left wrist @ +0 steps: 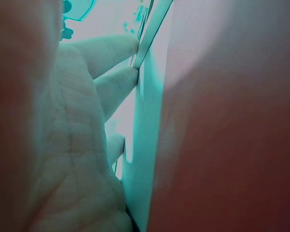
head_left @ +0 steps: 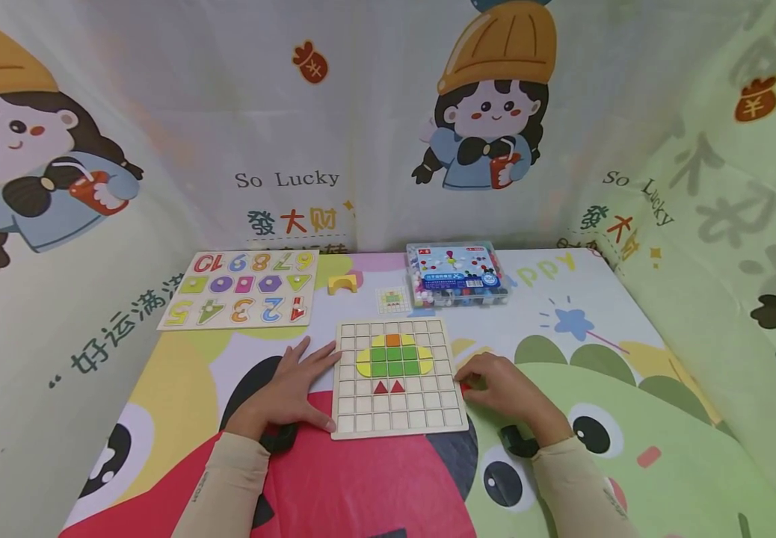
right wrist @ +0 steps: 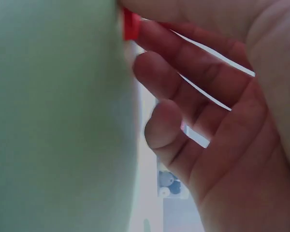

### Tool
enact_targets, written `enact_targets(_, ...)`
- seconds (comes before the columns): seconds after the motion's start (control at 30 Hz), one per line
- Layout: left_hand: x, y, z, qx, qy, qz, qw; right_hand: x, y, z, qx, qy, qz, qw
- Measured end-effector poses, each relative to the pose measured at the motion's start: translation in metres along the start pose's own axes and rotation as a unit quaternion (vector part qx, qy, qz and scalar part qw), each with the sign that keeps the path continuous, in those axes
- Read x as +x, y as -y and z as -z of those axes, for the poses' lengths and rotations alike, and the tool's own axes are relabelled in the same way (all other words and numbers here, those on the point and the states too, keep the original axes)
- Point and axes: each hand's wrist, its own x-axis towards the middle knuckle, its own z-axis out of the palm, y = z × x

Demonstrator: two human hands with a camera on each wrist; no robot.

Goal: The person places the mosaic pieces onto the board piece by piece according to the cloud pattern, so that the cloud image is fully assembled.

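Note:
A square wooden grid board (head_left: 435, 403) lies in front of me on the table. On it are green square tiles (head_left: 395, 360), rounded yellow tiles (head_left: 363, 364) at both sides and above, an orange square (head_left: 392, 340) on top and two red triangles (head_left: 398, 386) below. My left hand (head_left: 288, 392) is spread, its straight fingertips and thumb touching the board's left edge; the left wrist view shows fingertips (left wrist: 123, 79) against that edge. Beside the right edge, my right hand (head_left: 502, 388) pinches a small red piece (right wrist: 131, 25) between thumb and forefinger, close to the table. Its full shape is hidden.
A number-and-shape puzzle board (head_left: 243, 290) lies at the back left. Behind the grid board are a yellow arch block (head_left: 342, 283), a small pattern card (head_left: 393, 300) and a clear plastic box (head_left: 458, 273) of small parts. Printed curtains (head_left: 374, 134) enclose the table.

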Motion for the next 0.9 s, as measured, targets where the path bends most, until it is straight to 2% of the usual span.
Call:
enact_targets(0.43,0.0000,0.0011,-0.0010,0.000,-0.002,-0.003,1.0000,-0.0028,-0.0046,0.0044,-0.030,-0.012,-0.018,0.999)
enact_targets(0.63,-0.0005,0.0012,-0.0013,0.000,-0.003,-0.005,1.0000,-0.0053,-0.0068,0.0075,-0.017,-0.001,-0.005,1.000)
enact_targets(0.9,-0.0002,0.0014,-0.0011,0.000,-0.004,-0.006,1.0000,-0.0057,-0.0069,0.0078,-0.033,-0.015,0.011,0.999)
